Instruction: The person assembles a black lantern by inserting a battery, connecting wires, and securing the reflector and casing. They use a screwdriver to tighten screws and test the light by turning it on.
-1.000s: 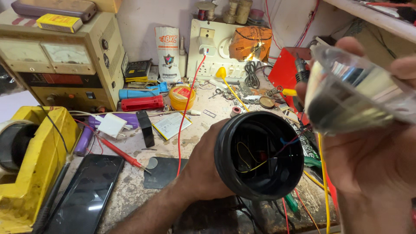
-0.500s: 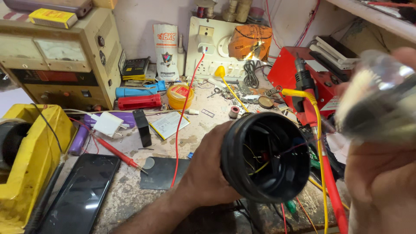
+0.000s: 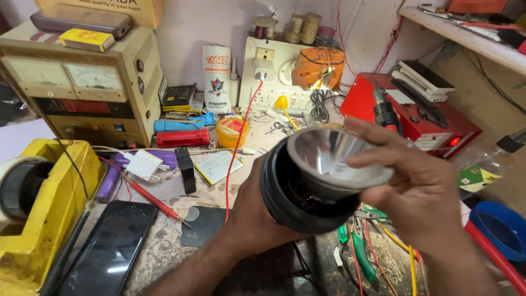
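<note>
Change: the silver reflector cone point(image 3: 334, 161) has come from the right to the housing's mouth.
Right hand point(image 3: 419, 197): pinches the reflector's rim.
Left hand point(image 3: 255, 216): cups the black round housing point(image 3: 290, 205) above the workbench point(image 3: 164, 246).

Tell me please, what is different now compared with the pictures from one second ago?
The right hand brought the shiny reflector cone leftward from the frame's right edge to the mouth of the black round housing, where its narrow end now sits. The left hand grips the housing as before, and the bench items, like the dark phone, have not moved.
</note>
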